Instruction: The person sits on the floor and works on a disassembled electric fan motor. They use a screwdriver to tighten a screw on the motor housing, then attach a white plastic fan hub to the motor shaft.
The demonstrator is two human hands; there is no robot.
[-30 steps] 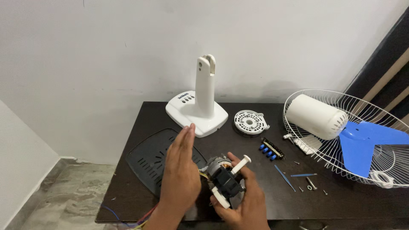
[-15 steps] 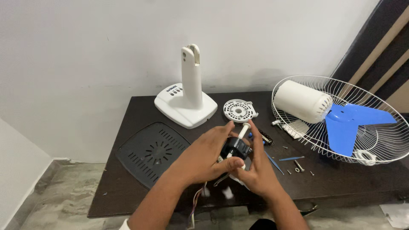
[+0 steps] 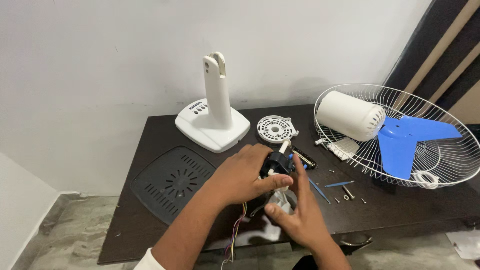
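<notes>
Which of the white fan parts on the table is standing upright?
The white stand base at the back left: its column points straight up. The white cylindrical motor cover lies on its side in the wire grille.

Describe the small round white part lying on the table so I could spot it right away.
Start at the tall white fan stand at the back of the dark table. Just right of its base lies the round white disc, the only flat part there, pierced with slots.
</notes>
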